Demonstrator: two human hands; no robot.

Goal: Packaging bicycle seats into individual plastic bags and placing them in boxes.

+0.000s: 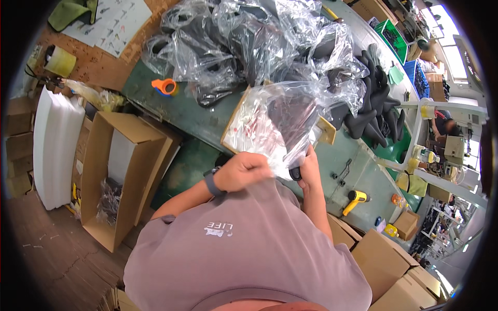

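- Clear plastic bag (259, 122): left hand (243, 172) pinches its near edge.
- Right hand (310, 171) grips black object (295, 174), mostly hidden.
- Below both hands: shirt (254, 259), white lettering (220, 226).

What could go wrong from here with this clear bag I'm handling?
The clear bag might tear where the left hand pinches it. The dark piece at the right hand could slip, since the plastic looks slick. The heaped bagged items just beyond might slide if bumped, as they overlap loosely.
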